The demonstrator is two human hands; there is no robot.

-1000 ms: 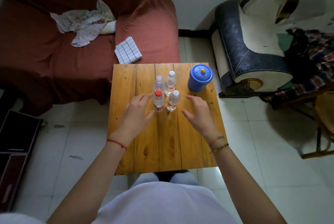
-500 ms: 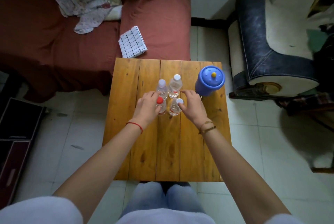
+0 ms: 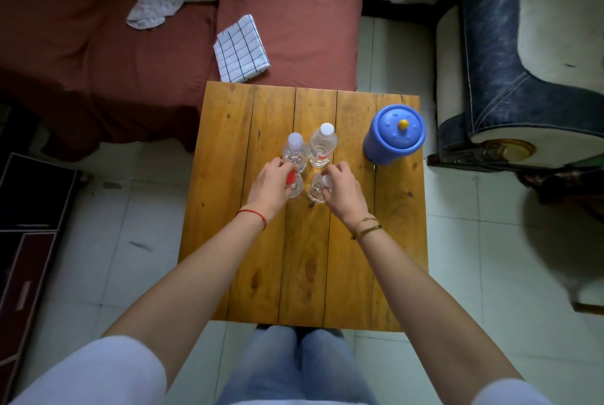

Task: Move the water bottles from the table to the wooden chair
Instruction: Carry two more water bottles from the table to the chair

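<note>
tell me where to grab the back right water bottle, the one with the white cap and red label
Judging by its pose, take the back right water bottle by the neck just under the white cap, coming from above. It stands upright, close beside the back left bottle, so the sides are crowded. The right hand already has its grip on the front right bottle, the left hand on the red-capped bottle.

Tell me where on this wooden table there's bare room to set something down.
The table is bare along its left planks, beside the left hand, and across the near half toward the knees. It is crowded mid-table around the four water bottles and at the far right corner by the blue lidded container.
</note>
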